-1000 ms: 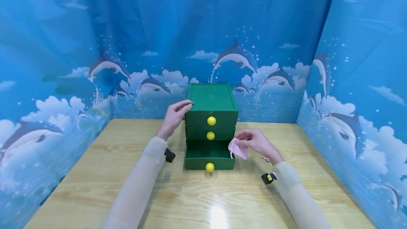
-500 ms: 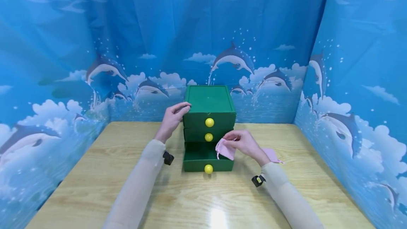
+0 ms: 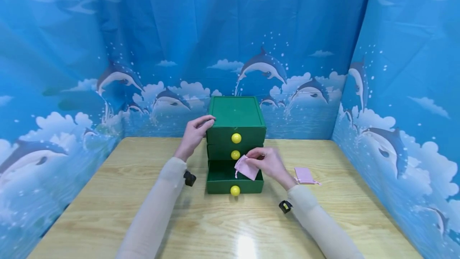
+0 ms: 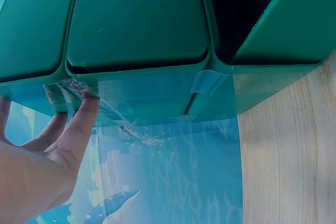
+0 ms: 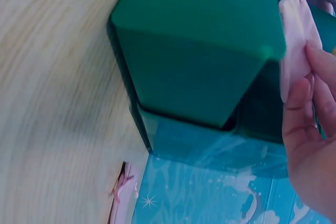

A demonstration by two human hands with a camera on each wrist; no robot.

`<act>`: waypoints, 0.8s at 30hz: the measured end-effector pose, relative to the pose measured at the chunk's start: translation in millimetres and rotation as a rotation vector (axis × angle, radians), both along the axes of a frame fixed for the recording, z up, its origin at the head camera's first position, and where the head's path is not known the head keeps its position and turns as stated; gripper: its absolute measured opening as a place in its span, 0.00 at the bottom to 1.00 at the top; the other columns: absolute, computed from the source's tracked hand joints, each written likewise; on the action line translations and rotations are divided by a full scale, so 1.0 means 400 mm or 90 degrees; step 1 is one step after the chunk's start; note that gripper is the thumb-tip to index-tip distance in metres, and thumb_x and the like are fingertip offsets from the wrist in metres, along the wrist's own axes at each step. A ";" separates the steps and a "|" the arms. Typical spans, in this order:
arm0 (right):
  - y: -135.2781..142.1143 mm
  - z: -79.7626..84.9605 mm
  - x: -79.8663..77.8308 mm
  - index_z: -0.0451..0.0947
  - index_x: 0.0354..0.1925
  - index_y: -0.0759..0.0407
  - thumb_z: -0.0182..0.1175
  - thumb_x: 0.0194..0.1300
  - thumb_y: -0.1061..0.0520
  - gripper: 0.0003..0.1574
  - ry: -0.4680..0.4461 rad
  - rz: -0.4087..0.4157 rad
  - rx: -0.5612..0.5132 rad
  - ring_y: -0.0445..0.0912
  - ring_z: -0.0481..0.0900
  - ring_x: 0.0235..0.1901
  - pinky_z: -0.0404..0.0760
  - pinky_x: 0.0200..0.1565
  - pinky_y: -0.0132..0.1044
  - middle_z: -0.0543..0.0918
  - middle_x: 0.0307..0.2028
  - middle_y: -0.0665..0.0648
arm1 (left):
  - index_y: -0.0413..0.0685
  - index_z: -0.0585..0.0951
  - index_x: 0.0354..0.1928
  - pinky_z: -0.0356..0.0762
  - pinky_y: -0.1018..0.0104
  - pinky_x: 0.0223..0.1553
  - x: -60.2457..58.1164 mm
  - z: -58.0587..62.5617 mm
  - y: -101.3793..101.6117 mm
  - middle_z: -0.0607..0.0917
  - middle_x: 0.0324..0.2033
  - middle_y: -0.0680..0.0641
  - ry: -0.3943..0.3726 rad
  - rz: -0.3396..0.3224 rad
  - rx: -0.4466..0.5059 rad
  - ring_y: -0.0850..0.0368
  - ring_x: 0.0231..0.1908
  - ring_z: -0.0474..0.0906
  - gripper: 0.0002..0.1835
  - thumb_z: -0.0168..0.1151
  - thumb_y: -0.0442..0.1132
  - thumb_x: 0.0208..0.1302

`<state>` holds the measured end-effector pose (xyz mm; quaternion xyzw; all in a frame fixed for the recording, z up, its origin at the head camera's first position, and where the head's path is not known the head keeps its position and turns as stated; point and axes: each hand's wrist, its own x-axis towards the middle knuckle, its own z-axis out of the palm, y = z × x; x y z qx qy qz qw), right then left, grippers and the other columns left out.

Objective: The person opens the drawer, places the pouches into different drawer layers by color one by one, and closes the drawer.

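Note:
A green three-drawer cabinet (image 3: 237,111) with round yellow knobs stands on the table. Its bottom drawer (image 3: 219,187) is pulled out, while the upper two sit closed. My right hand (image 3: 268,163) pinches a small pink drawstring pouch (image 3: 246,168) between thumb and fingers, over the pulled-out drawer. In the right wrist view that pouch (image 5: 296,35) hangs beside the drawer's wall (image 5: 194,72). My left hand (image 3: 194,134) rests against the cabinet's upper left side, its fingers (image 4: 79,124) extended onto the side wall in the left wrist view.
A second pink drawstring pouch (image 3: 304,175) lies on the wooden table (image 3: 143,195) right of the cabinet. Behind and at both sides hangs a blue curtain (image 3: 179,51) printed with dolphins. Clear tape (image 4: 205,82) runs along the cabinet's side.
My right hand has carried the pouch leftward, from the drawer's right edge to above its middle. The pouch on the table has come into full view. The left hand stays put.

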<state>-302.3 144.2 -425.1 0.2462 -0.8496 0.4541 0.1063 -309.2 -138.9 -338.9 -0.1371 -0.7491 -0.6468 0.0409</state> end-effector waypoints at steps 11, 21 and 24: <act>-0.044 -0.016 0.005 0.87 0.39 0.50 0.68 0.62 0.57 0.06 0.044 0.043 0.009 0.38 0.80 0.32 0.81 0.31 0.31 0.88 0.38 0.50 | 0.46 0.78 0.62 0.76 0.61 0.47 -0.003 -0.006 0.000 0.76 0.65 0.45 0.013 0.003 -0.006 0.49 0.62 0.71 0.21 0.54 0.48 0.74; -0.072 -0.010 0.004 0.88 0.41 0.51 0.67 0.63 0.60 0.08 0.117 0.084 -0.005 0.40 0.84 0.38 0.82 0.36 0.30 0.89 0.40 0.51 | 0.46 0.78 0.61 0.76 0.57 0.51 -0.003 -0.005 0.001 0.76 0.64 0.45 0.012 0.007 -0.007 0.49 0.63 0.71 0.21 0.54 0.48 0.74; -0.083 -0.007 0.006 0.88 0.41 0.51 0.67 0.63 0.60 0.08 0.122 0.098 -0.003 0.40 0.84 0.39 0.83 0.37 0.30 0.88 0.40 0.50 | 0.46 0.78 0.61 0.76 0.54 0.53 -0.002 -0.005 0.002 0.76 0.65 0.45 0.008 0.006 -0.006 0.48 0.64 0.71 0.21 0.54 0.48 0.74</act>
